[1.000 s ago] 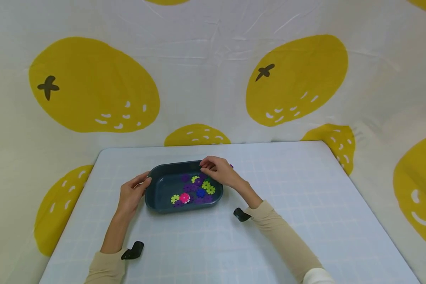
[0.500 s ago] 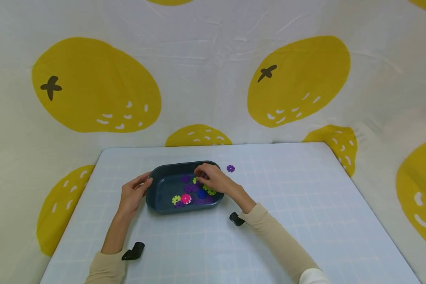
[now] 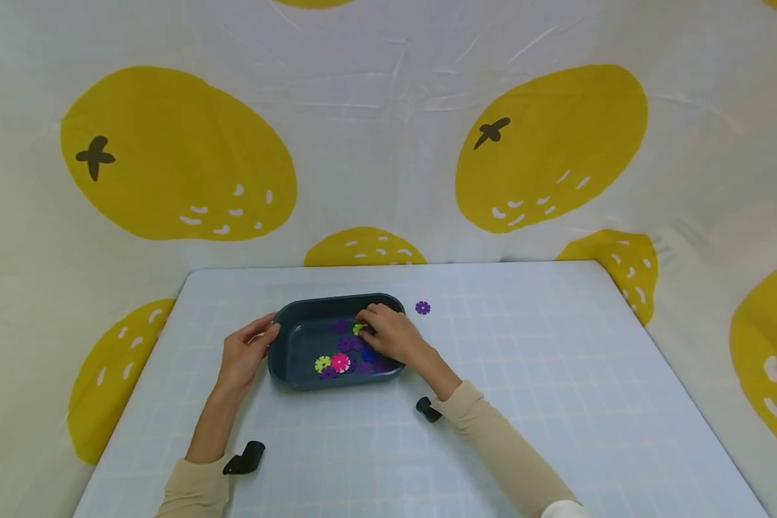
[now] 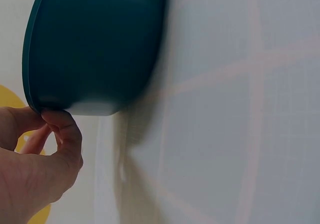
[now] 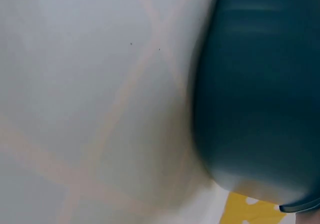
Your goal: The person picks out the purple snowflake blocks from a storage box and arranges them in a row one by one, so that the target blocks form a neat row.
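Observation:
A dark blue-green oval tub rests on the table with several flower-shaped plastic discs inside. At its left end my left hand pinches the rim between thumb and fingers, which the left wrist view shows close up beside the tub wall. My right hand reaches over the right end into the tub, fingers bent down among the discs. Near its fingertips lies a yellow-green disc; I cannot tell whether they grip one. A pink disc and another yellow-green disc lie toward the front, among purple discs.
One purple disc lies on the white checked tabletop, just beyond the tub's right end. A pale cloth printed with yellow fruit hangs behind the table. Black wrist cameras sit at both cuffs.
My right hand has moved from the tub's back right rim leftward and down among the discs, uncovering the purple disc on the table. The left hand keeps its hold on the rim.

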Demonstrator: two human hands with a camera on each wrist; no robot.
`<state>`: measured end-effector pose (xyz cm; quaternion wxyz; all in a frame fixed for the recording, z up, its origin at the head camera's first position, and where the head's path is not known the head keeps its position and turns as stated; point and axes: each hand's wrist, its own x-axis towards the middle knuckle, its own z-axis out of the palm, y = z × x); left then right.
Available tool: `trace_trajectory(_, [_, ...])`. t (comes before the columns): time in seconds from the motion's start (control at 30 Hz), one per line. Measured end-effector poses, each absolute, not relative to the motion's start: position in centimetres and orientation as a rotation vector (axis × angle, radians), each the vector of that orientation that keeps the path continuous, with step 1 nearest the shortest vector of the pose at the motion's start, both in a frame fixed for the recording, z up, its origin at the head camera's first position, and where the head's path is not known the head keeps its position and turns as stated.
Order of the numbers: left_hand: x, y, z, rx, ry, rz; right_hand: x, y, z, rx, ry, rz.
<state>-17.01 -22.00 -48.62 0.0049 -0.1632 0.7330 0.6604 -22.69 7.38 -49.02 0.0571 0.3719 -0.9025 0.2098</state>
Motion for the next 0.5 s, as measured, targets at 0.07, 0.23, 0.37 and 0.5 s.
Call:
trace_trajectory(0.07, [-17.06,-21.91,-48.52,-0.509,2.299,2.062,-22.67,7.38,-48.95,1.118,-2.756,0.574])
trace_trajectory(0.23, [-16.96,-21.99,-48.58,-0.517,2.302,2.041,-22.52,7.25,-49.03,1.123,-2.825,0.424])
trace_trajectory(0.37, [-17.04,-21.99,-48.66,-0.51,2.305,2.048,-22.65,7.25,-49.02,1.121,-2.823,0.399])
trace_trajectory(0.5, [-17.16,-21.99,-48.6,-0.522,2.301,2.039,-22.74,7.29,-48.98,1.121,-2.825,0.434])
